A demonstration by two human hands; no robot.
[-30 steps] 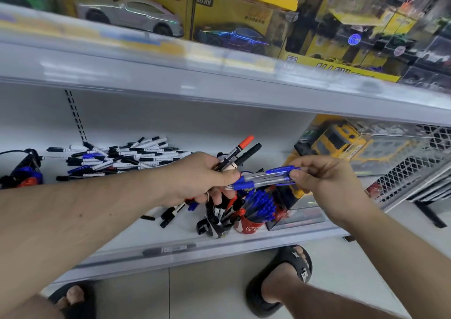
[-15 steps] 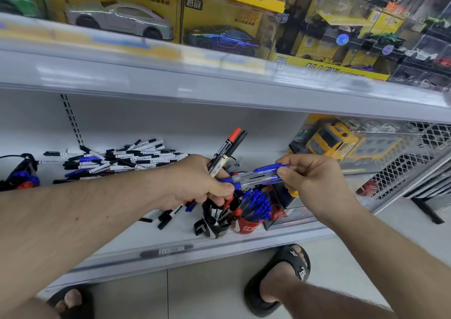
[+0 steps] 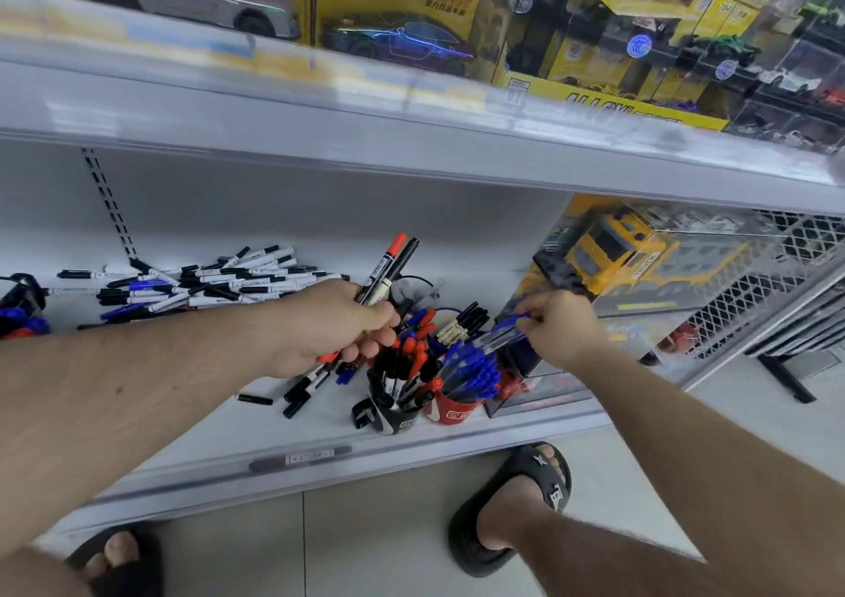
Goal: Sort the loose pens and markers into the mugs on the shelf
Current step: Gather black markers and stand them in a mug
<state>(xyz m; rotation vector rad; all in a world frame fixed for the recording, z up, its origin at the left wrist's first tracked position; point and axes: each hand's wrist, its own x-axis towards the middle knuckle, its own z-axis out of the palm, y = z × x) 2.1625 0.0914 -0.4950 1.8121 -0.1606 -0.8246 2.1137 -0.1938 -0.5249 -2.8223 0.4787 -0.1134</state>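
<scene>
- Blue-capped clear pens (image 3: 500, 337): I see my right hand (image 3: 560, 329) pinching them above the red mug (image 3: 450, 409).
- Left hand (image 3: 329, 327) grip clenched round mixed markers (image 3: 388, 272).

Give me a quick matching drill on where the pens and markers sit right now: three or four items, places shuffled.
Items:
1. blue pens
2. red-capped marker
3. red mug
4. marker pile

Places:
A. loose at the shelf's back left
B. left hand
C. right hand
D. shelf front, right of the black mug

Pairs: 1-C, 2-B, 3-D, 4-A
</scene>
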